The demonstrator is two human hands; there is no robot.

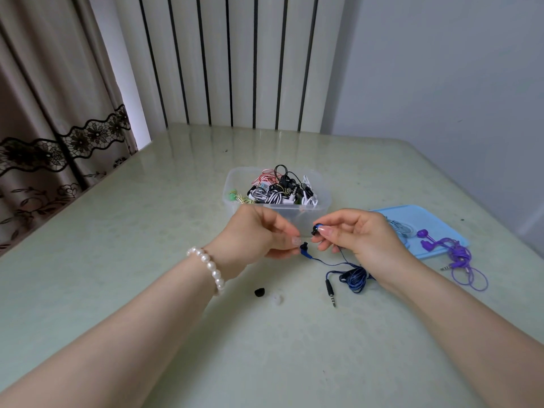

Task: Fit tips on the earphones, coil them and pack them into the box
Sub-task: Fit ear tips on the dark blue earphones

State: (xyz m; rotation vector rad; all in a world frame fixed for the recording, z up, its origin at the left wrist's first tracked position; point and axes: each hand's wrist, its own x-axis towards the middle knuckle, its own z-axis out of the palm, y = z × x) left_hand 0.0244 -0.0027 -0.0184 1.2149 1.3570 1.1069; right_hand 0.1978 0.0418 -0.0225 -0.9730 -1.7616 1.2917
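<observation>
Forearms, ours, reached in from the lower edge over the pale green table (123,260), the left wrist ringed by a pearl bracelet (209,267). At centre, our left hand (253,234) pinched one blue earbud (303,249) between thumb and fingertips, its black nozzle pointing up and toward the other hand. Our right hand (359,234) pinched the second blue earbud (316,229) between thumb and forefinger, slightly higher and just beside the first; the two buds did not touch. From both buds thin blue leads ran down to the blue cable bundle (354,276), which lay loosely coiled on the table beneath our right wrist, with its jack plug (331,291) stretched toward us. Whether either nozzle bore a tip we could not tell.

Nearer us, two loose ear tips rested on the table side by side: a black tip (259,292) and a translucent white tip (276,298), apart from the hands.

Behind the hands stood the clear plastic box (232,198), open-topped and holding many coiled earphones (279,189) in black, white, red and green. To its right lay the blue lid (412,214), flat, carrying a grey-white earphone set (401,226) and part of the purple earphones (453,251), whose cable loops spilled off the lid's near edge onto the table.

Beyond the table we saw a striped panel (235,60) and a lace-trimmed curtain (53,113).
</observation>
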